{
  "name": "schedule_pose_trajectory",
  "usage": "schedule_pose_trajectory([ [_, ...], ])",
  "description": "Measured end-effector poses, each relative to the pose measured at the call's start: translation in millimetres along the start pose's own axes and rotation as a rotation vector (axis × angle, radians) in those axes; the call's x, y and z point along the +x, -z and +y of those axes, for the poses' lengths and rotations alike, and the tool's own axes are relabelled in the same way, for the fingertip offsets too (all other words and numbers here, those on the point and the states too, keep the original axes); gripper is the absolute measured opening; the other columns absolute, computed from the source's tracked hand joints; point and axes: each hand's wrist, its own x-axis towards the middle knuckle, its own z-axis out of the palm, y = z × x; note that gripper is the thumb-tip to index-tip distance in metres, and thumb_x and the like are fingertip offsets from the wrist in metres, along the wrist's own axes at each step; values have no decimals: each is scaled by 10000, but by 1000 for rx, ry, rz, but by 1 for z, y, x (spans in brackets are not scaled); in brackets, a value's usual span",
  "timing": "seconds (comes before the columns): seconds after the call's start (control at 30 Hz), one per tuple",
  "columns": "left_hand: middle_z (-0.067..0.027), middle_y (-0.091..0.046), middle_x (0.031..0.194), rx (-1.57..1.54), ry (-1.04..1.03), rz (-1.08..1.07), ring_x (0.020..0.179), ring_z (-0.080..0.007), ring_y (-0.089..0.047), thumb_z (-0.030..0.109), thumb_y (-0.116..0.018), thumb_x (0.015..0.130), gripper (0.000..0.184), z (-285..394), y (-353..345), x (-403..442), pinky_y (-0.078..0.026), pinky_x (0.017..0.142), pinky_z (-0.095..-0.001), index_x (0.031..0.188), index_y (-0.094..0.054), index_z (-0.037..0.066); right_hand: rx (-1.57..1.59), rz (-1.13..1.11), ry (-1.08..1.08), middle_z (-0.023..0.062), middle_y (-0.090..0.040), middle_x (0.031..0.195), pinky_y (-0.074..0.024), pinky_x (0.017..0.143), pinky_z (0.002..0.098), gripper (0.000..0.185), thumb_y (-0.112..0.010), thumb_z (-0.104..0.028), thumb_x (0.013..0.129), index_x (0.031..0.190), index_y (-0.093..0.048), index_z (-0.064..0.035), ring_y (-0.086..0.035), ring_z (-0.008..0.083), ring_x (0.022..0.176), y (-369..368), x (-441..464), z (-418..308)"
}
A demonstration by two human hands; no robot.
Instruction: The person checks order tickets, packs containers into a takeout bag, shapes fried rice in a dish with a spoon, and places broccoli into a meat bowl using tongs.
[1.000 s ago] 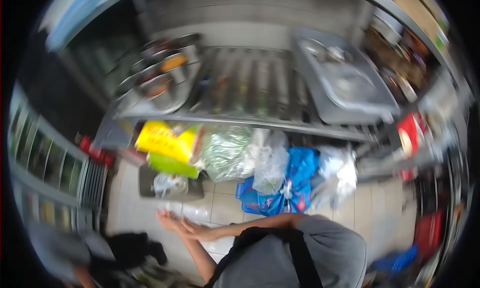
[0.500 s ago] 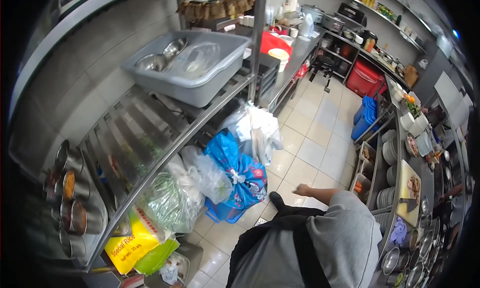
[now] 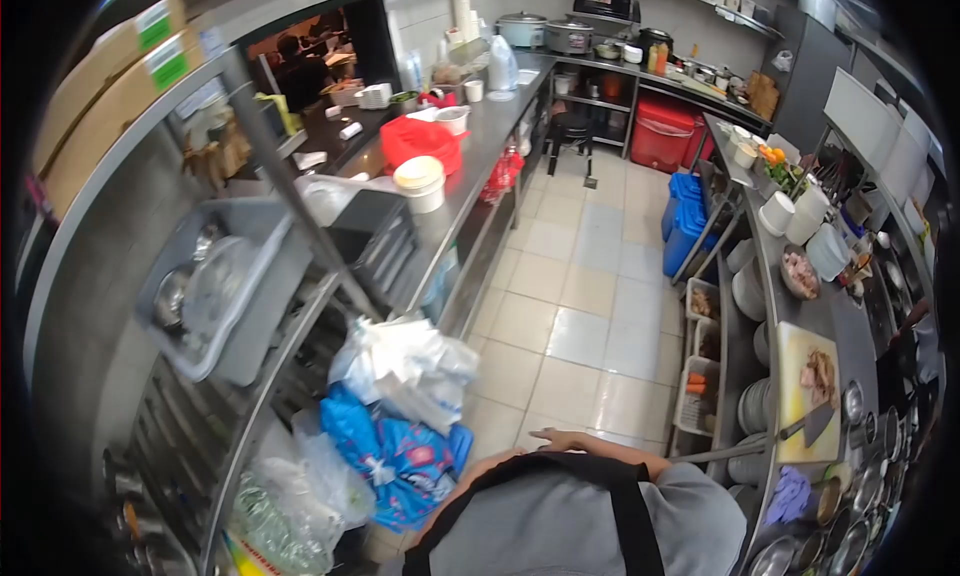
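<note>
My right hand [image 3: 556,439] is in front of my body at the bottom centre, over the tiled floor. Its fingers look stretched out to the left and nothing shows in them. Part of my left forearm [image 3: 478,482] shows beside the black apron [image 3: 520,465]; the left hand itself is out of sight. Left of my body lie a blue patterned bag [image 3: 400,468] with a tied top, a white plastic bag [image 3: 405,368] and a clear bag of greens [image 3: 285,506]. Neither arm visibly touches them.
A slatted metal rack with a grey tub [image 3: 235,326] stands left. A steel counter [image 3: 480,176] runs along the left. The right counter holds a cutting board [image 3: 797,416] with meat and a cleaver [image 3: 808,426]. Blue bins [image 3: 686,226] and a red cooler [image 3: 660,131] stand further along the aisle.
My view has tilted up and turned left, showing more of the aisle and back counter. My right hand now sits closer to my body, its fingers more extended. My left forearm has come into view.
</note>
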Motion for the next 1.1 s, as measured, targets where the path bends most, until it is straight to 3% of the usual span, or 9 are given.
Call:
schedule_pose_trajectory([
  [0.1,-124,-610,833,95,-102,75,722,-211,-593,223,-583,795,352,61,70,64,-473,648,-347,1100,-501,67,529,-71,1,119,-446,1275,-302,974,367,667,-440,-581,832,1315,-387,-123,-375,238,1199,96,-43,-46],
  [0.17,-135,-614,850,211,-191,223,740,-221,-597,228,-589,802,365,85,114,95,-474,661,-348,1116,-496,66,514,-42,159,77,-448,1273,-333,928,353,650,-429,-565,847,1324,-372,-127,-415,204,1139,150,-19,-31],
  [0.27,-152,-611,924,135,-141,470,815,-254,-584,275,-570,826,415,122,184,119,-456,722,-356,1173,-483,64,680,158,112,74,-477,1238,-343,932,365,598,-437,-500,872,1325,-364,-116,-424,197,1158,240,0,-52],
  [0.57,-98,-578,1047,-107,-293,580,915,-154,-563,247,-549,865,412,232,437,149,-434,786,-284,1207,-473,30,890,393,287,92,-555,1133,-400,873,356,426,-429,-374,911,1234,-460,-98,-524,192,1054,504,123,-50],
  [0.7,-77,-577,1042,-51,-442,902,921,-118,-555,217,-531,879,370,290,572,188,-434,788,-258,1199,-478,39,982,567,156,68,-592,1069,-421,806,307,353,-439,-322,911,1168,-513,-91,-559,162,986,595,136,10],
  [0.87,-73,-574,1057,-299,-494,911,933,-128,-552,222,-531,876,342,364,685,251,-445,777,-272,1166,-502,42,1179,744,26,65,-600,1041,-427,805,327,312,-436,-277,910,1139,-535,-91,-564,167,969,668,124,89],
  [0.93,-85,-556,1104,-309,-501,960,986,-163,-535,223,-537,871,366,366,735,286,-437,796,-295,1184,-490,40,1226,766,-64,58,-603,1032,-423,816,342,307,-432,-276,909,1123,-548,-90,-564,169,956,691,131,119],
  [1.0,-122,-554,1094,-64,-580,1306,1007,-212,-523,164,-535,850,345,348,807,326,-424,817,-316,1158,-491,16,1233,748,-172,51,-605,1027,-419,825,353,309,-432,-284,907,1111,-557,-88,-564,169,948,720,145,145],
  [1.1,-186,-535,1083,-150,-358,1623,1016,-271,-511,87,-485,818,313,281,936,373,-394,864,-344,1111,-493,-23,1112,667,-75,39,-609,1015,-416,829,356,322,-436,-304,903,1107,-564,-89,-561,164,942,789,178,156],
])
